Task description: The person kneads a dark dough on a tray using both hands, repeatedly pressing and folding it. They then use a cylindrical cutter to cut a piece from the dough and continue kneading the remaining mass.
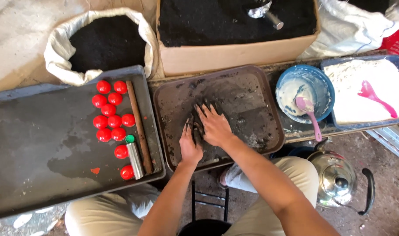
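**Both hands pressed into dark paste on the brown tray**

Seen from my remote station through the head camera. My left hand point(190, 146) and right hand point(215, 126) lie side by side on the brown tray point(269, 94), fingers spread and flattened, blackened at the tips; neither hand is closed around anything, and both press on a dark lump of paste point(198, 126) that lies between and under them, near the tray's front-centre. The tray floor is smeared grey-black.

To the left, a large grey tray point(38, 144) carries a cluster of red balls point(110, 116), a brown stick point(139, 126) lying lengthwise just beside them, and a metal tube point(134, 160) with a green cap. Behind stand a white sack point(59, 65) and a cardboard box point(234, 54), both filled with black powder; a metal scoop point(264, 12) rests in the box.

To the right, a blue bowl point(324, 85) holds white slurry and a pink spoon point(310, 116); beside it, a blue tray point(369, 124) of white powder bears a pink scoop point(374, 97). A steel kettle point(337, 181) stands on the ground near my right knee.
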